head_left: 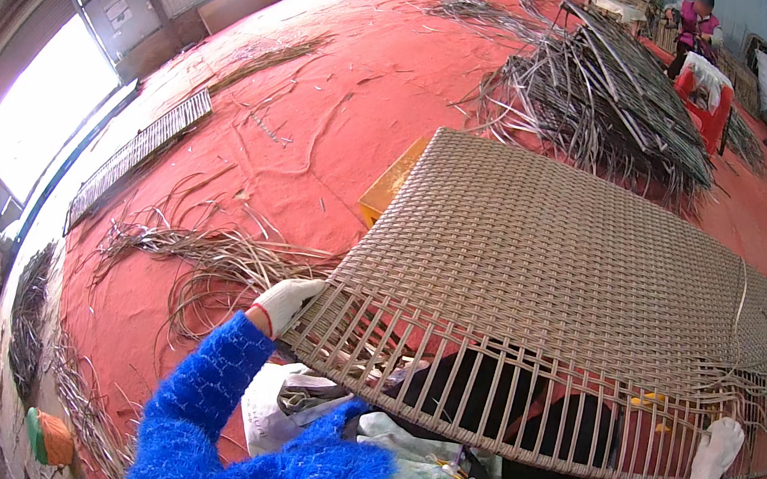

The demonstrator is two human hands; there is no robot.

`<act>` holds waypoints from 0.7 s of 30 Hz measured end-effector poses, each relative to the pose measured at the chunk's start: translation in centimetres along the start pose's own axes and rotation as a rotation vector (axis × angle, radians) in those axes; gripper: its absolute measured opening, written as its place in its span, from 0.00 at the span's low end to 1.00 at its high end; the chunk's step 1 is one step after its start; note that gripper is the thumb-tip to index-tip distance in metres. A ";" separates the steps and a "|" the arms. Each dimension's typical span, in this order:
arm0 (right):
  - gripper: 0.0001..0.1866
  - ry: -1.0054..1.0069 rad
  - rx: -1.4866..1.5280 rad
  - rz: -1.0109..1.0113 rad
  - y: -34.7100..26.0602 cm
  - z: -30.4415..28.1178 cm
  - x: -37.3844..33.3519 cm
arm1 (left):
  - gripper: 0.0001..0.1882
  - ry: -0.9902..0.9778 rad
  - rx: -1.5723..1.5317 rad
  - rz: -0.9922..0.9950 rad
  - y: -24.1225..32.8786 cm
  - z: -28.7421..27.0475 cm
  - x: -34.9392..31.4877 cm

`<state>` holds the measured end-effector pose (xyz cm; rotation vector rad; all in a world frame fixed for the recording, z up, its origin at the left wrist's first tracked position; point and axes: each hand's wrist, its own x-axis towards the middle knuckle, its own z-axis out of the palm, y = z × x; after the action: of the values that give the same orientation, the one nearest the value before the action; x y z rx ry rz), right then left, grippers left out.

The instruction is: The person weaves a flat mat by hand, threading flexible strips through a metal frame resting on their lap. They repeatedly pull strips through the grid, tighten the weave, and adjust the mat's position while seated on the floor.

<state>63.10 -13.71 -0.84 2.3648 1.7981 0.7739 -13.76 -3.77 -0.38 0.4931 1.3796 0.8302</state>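
A large tan woven rattan panel (559, 256) lies across my lap, tilted up away from me. Most of it is tightly woven, while a strip along the near edge shows only bare parallel strands with gaps. My left hand (289, 305), in a white knit glove, is closed around the panel's left edge near its lower corner. At the right, my right hand (716, 453), gloved the same way, grips the open-strand strip near its front rim. Loose strand ends (742, 392) stick out of the weave just above that hand. A yellow stool-like support (389, 186) shows partly behind the panel.
Loose strands (211, 263) lie in a heap on the red floor to the left. Beyond the panel rises a pile of dark woven pieces (612, 105), with a red chair (705, 109) and a co-worker (698, 29) behind. A narrow woven strip (143, 154) stands far left.
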 end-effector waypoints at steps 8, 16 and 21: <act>0.09 0.242 0.200 0.029 0.3 2.7 2.0 | 0.17 -0.325 -0.440 -0.241 -0.2 -2.0 2.6; 0.14 -0.099 1.404 0.559 1.7 4.2 4.5 | 0.19 -0.276 -0.398 -0.179 -0.6 -2.2 3.5; 0.20 -0.190 1.945 0.724 0.8 5.9 5.6 | 0.20 -0.260 -0.356 -0.144 -0.4 -1.8 3.3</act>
<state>67.38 -7.43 -3.77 3.5638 1.5379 -2.2949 -15.46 -1.78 -3.16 0.2133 0.9894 0.8394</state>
